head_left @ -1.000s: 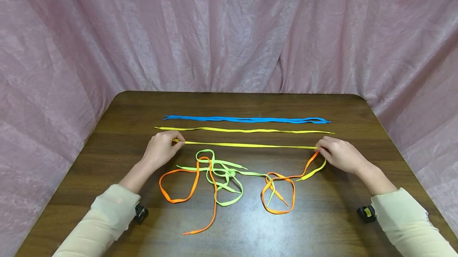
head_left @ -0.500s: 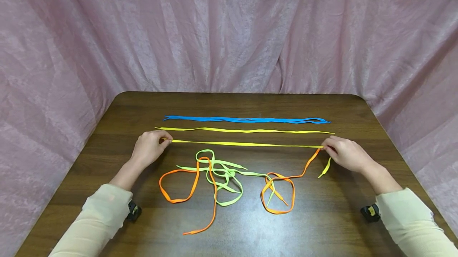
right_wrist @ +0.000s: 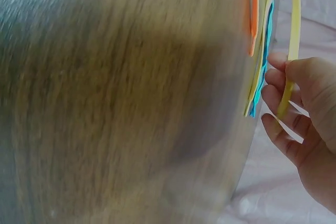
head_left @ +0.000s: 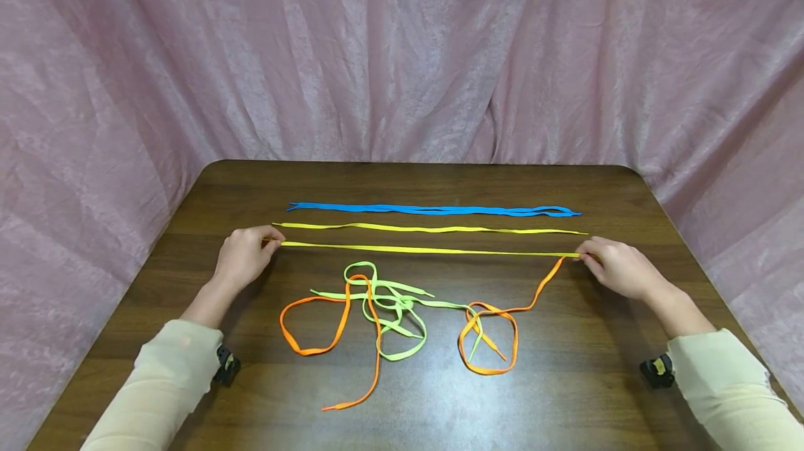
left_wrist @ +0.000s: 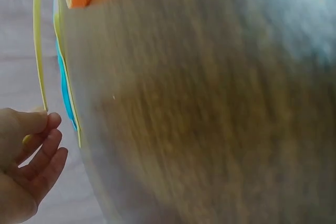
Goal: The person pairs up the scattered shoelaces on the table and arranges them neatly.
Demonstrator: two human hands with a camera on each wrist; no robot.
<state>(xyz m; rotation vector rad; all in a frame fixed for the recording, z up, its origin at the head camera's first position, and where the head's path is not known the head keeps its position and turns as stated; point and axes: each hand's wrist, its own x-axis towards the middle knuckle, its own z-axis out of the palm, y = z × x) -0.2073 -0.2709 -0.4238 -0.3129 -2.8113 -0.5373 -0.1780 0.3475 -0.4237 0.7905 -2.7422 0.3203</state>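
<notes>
A yellow shoelace (head_left: 414, 250) is stretched nearly straight between my two hands. Thumb and forefinger of my left hand (head_left: 243, 254) pinch its left end. On the other side, my right hand (head_left: 618, 267) pinches it near the right end, and a short tail hangs along the palm in the right wrist view. Just beyond lies a second yellow shoelace (head_left: 433, 230), laid out roughly parallel. Farther back, blue shoelaces (head_left: 427, 211) lie side by side. Nearer me, green shoelaces (head_left: 402, 308) sit in a loose tangle with orange shoelaces (head_left: 342, 329).
The brown wooden table (head_left: 502, 416) has rounded far corners. Behind it hangs a pink curtain (head_left: 402, 53). One orange lace (head_left: 543, 287) loops at the right and runs up to just left of my right hand.
Both hands have moved apart, the left one farther, sliding along the yellow shoelace. The span between them has lengthened, and the loose tail at the right hand has shortened.
</notes>
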